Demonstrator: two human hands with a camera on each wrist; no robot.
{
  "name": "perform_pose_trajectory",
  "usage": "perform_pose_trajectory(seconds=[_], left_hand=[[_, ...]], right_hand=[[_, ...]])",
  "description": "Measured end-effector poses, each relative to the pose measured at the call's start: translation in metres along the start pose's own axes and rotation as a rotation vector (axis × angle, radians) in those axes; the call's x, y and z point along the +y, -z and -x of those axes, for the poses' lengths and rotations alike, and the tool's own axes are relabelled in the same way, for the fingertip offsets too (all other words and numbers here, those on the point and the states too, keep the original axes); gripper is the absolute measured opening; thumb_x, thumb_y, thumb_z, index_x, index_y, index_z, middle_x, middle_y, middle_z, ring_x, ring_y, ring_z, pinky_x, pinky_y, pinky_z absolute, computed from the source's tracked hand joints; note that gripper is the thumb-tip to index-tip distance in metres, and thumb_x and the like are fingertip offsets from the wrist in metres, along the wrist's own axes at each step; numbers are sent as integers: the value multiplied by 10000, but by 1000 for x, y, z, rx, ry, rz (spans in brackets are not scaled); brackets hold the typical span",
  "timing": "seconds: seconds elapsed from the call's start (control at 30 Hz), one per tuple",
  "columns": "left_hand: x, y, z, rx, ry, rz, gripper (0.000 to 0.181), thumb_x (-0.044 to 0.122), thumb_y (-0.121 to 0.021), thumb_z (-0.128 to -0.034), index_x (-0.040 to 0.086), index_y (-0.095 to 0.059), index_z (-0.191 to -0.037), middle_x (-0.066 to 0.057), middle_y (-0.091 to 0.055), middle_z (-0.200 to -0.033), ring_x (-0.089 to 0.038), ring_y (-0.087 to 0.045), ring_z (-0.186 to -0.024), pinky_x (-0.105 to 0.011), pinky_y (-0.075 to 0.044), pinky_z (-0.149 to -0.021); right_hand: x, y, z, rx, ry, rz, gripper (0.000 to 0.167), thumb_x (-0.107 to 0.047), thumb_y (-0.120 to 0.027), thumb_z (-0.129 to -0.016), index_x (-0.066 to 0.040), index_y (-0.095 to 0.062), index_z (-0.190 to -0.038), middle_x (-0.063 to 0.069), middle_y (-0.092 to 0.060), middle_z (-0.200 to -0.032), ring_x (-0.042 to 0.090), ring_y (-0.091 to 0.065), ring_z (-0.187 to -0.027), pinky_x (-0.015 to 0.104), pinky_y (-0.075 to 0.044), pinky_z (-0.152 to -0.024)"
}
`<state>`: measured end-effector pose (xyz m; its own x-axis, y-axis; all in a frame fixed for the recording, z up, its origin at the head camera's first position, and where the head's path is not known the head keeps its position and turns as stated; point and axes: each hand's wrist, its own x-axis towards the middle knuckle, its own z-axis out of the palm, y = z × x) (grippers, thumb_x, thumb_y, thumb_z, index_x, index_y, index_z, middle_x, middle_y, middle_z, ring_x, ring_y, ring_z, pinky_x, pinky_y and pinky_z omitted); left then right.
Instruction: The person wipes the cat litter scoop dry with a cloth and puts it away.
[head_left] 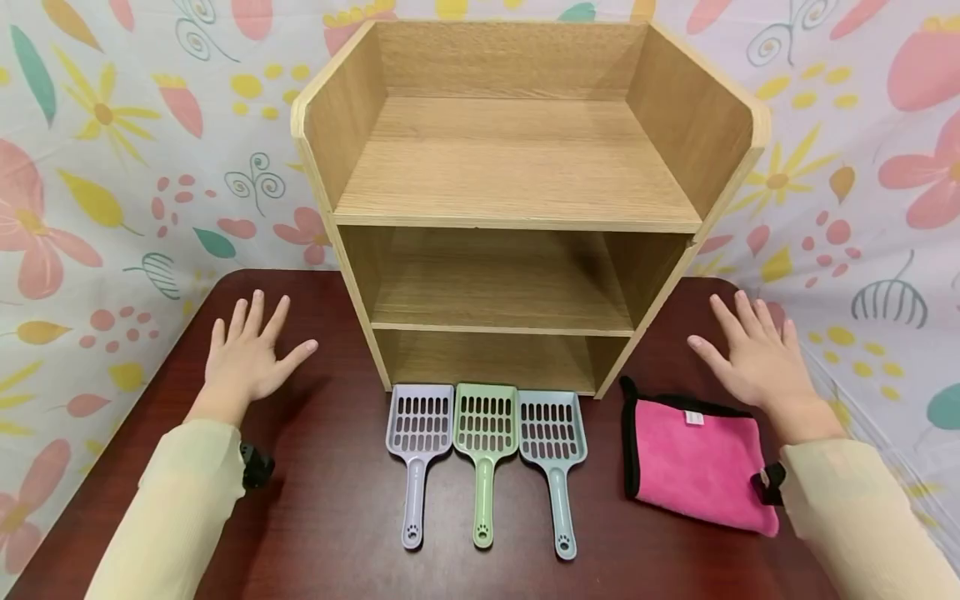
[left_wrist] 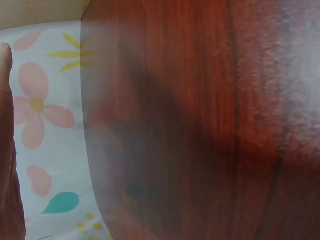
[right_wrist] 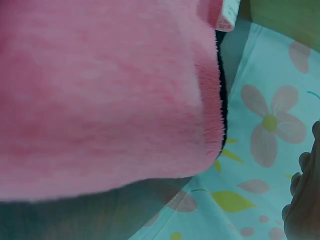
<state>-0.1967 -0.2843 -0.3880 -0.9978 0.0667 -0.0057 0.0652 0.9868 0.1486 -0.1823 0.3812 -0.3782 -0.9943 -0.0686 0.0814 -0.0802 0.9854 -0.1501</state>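
My left hand [head_left: 247,354] hovers over the left side of the table with fingers spread and nothing in it. On the right, my right hand [head_left: 761,358] is held with fingers spread just behind a folded pink cloth [head_left: 697,462] with black edging and a white tag. Three slotted litter scoops lie side by side in front of the shelf, handles toward me: a lilac scoop [head_left: 415,492], a green scoop [head_left: 483,492] and a light blue scoop [head_left: 559,500]. In the right wrist view the pink cloth [right_wrist: 100,100] fills much of the picture.
A wooden shelf unit [head_left: 517,158] with a raised-sided top and two lower compartments stands at the back middle. It rests on a dark red-brown table [head_left: 322,517]. Floral fabric [head_left: 150,167] hangs behind and beside the table. A black wrist camera [head_left: 257,467] sits at the left cuff.
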Motion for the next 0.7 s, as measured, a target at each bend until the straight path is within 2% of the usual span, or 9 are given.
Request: perform_pose_trajectory(seconds=[0.3, 0.43, 0.7], left_hand=[[2, -8, 7, -22, -3, 17, 885, 745, -272, -873, 250, 81, -1517, -185, 148, -1564, -424, 127, -1427, -653, 70, -1085], [7, -13, 11, -28, -7, 18, 886, 739, -282, -876, 239, 63, -1521, -209, 106, -1567, -442, 92, -1427, -659, 37, -1087], [17, -17, 17, -54, -11, 26, 909, 752, -286, -866, 227, 61, -1522, -219, 97, -1566, -457, 62, -1424, -659, 7, -1090]], right_hand=[[-1, -4, 11, -9, 11, 14, 766, -602, -332, -947, -175, -81, -1532, 216, 10, -1571, 420, 51, -1437, 698, 54, -1048], [-2, -8, 16, -21, 25, 11, 776, -603, -353, -942, -157, -110, -1530, 235, -16, -1566, 444, 25, -1430, 701, 13, -1042], [0, -13, 24, -62, 33, 9, 794, -613, -370, -933, -150, -121, -1528, 261, -55, -1555, 476, 22, -1417, 703, 21, -1046]])
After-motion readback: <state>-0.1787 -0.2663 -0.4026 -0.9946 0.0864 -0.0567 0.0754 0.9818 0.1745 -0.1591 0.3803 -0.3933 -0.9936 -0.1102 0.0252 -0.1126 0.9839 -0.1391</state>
